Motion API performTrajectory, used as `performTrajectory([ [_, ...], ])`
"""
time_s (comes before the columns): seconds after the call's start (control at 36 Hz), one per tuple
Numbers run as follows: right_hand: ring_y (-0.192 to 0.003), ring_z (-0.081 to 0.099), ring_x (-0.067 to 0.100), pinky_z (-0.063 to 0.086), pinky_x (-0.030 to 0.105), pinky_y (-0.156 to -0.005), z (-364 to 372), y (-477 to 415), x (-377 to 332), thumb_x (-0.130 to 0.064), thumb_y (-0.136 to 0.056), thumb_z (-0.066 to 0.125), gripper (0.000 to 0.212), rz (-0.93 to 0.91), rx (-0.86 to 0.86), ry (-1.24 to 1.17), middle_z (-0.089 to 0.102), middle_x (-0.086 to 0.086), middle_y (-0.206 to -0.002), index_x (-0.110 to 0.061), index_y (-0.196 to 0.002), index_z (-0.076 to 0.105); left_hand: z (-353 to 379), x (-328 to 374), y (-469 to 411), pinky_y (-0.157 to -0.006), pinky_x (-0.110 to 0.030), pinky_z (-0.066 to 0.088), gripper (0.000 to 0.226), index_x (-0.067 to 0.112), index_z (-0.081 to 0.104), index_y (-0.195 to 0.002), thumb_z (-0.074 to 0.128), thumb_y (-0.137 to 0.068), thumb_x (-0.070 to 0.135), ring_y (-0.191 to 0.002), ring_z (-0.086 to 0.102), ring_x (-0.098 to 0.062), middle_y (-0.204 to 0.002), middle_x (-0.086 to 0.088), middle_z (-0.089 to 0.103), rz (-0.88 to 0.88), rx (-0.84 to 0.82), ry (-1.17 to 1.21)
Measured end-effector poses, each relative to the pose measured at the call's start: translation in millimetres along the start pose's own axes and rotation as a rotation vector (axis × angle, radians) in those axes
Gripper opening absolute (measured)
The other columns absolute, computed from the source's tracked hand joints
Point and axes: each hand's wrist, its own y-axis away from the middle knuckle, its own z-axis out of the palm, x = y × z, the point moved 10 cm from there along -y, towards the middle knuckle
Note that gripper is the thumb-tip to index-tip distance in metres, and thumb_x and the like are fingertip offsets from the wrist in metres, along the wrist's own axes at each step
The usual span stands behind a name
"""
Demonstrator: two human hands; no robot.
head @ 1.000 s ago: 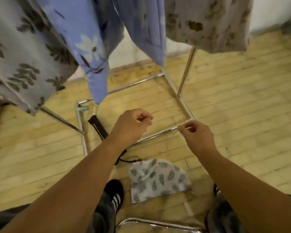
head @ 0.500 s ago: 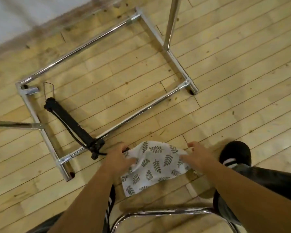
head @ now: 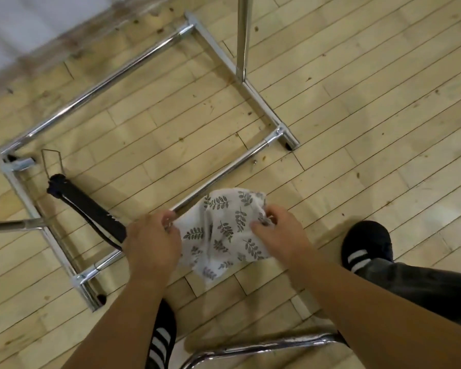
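Note:
A white cloth with a grey leaf print (head: 221,233) hangs bunched between my two hands, just above the wooden floor. My left hand (head: 152,242) pinches its left edge with curled fingers. My right hand (head: 277,233) grips its right edge, fingers curled into the fabric. The cloth's lower corner droops toward the floorboards.
A chrome clothes rack base (head: 221,179) forms a rectangle on the floor, with an upright pole (head: 242,38) at the right. A black hanger with a wire hook (head: 85,206) lies inside it. My black shoes (head: 366,245) stand either side. A chrome tube (head: 264,344) curves at the bottom.
My view has tipped down from the hanging garments to the floor. Both hands dropped to the leaf-print cloth, took hold of its edges and lifted it off the floor.

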Motion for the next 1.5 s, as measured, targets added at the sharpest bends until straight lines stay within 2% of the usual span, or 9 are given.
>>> performTrajectory([
  [0.08,-0.097,0.072,0.014,0.064,0.041,-0.082,1,4,-35,-0.028,-0.096,0.068,0.021,-0.127,-0.002,-0.029,0.072,-0.007,-0.112,-0.035,-0.116,0.072,-23,30,4,-0.098,-0.038,0.044,0.036,0.031,0.06,-0.133,0.061,-0.099,0.04,-0.124,0.048,-0.019,-0.133,-0.001,0.056,0.045,0.026,0.211],
  [0.22,-0.122,0.051,0.013,0.049,0.033,-0.104,43,16,-71,-0.027,-0.099,0.059,0.042,-0.308,-0.271,0.203,0.05,-0.007,-0.133,-0.038,-0.139,0.061,9,88,22,-0.09,-0.037,0.058,0.043,0.047,0.048,-0.137,0.055,-0.097,0.063,-0.107,0.066,-0.007,-0.124,0.017,0.062,0.007,-0.399,0.799],
  [0.31,-0.104,0.067,0.01,0.057,0.034,-0.093,64,20,-64,-0.039,-0.088,0.056,0.032,-0.219,-0.489,0.114,0.069,-0.009,-0.115,-0.041,-0.115,0.072,24,82,16,-0.078,-0.028,0.056,0.04,0.047,0.047,-0.135,0.063,-0.099,0.045,-0.1,0.066,-0.007,-0.116,0.015,0.062,-0.072,-0.407,0.81],
  [0.42,-0.078,0.073,0.017,0.057,0.027,-0.062,31,-21,-51,-0.027,-0.1,0.057,0.023,-0.102,-0.228,0.054,0.076,0.0,-0.091,-0.025,-0.094,0.078,40,44,-4,-0.062,-0.018,0.054,0.022,0.036,0.064,-0.123,0.061,-0.102,0.028,-0.092,0.069,-0.008,-0.108,0.008,0.07,-0.134,-0.304,0.66],
  [0.53,-0.079,0.071,0.015,0.064,0.033,-0.07,-25,-82,-35,-0.03,-0.099,0.061,0.008,-0.081,0.201,0.155,0.07,-0.007,-0.09,-0.032,-0.096,0.068,54,22,-22,-0.077,-0.028,0.057,0.023,0.03,0.068,-0.124,0.057,-0.104,0.037,-0.095,0.068,-0.008,-0.101,0.01,0.07,-0.092,-0.265,0.502],
  [0.86,-0.079,0.06,0.007,0.048,0.018,-0.065,-25,-171,-35,-0.029,-0.092,0.071,0.02,-0.117,0.43,0.284,0.064,-0.003,-0.097,-0.021,-0.109,0.064,88,19,-44,-0.067,-0.018,0.05,0.018,0.037,0.068,-0.104,0.052,-0.104,0.045,-0.089,0.066,-0.002,-0.096,0.013,0.071,-0.086,-0.351,0.522],
  [1.08,-0.073,0.059,0.014,0.049,0.025,-0.066,-12,-162,-40,-0.023,-0.105,0.051,0.023,-0.104,0.346,0.492,0.064,0.006,-0.09,-0.009,-0.097,0.067,89,23,-36,-0.065,-0.02,0.048,0.016,0.036,0.067,-0.101,0.053,-0.104,0.041,-0.086,0.065,-0.002,-0.094,0.013,0.069,-0.156,-0.376,0.563],
  [1.31,-0.075,0.068,0.013,0.052,0.023,-0.059,19,-50,-62,-0.033,-0.108,0.044,0.021,0.01,0.162,-0.051,0.07,0.003,-0.093,-0.022,-0.099,0.058,45,21,7,-0.067,-0.037,0.063,0.021,0.029,0.069,-0.092,0.055,-0.105,0.038,-0.074,0.071,-0.018,-0.087,-0.002,0.073,-0.239,-0.308,0.683],
  [1.5,-0.086,0.071,0.023,0.063,0.044,-0.078,35,72,-118,-0.036,-0.11,0.037,0.024,-0.164,-0.097,0.088,0.066,0.001,-0.089,-0.019,-0.107,0.053,-29,47,67,-0.05,-0.018,0.052,0.033,0.023,0.073,-0.094,0.049,-0.108,0.041,-0.068,0.073,-0.011,-0.081,-0.001,0.075,-0.14,-0.22,0.689],
])
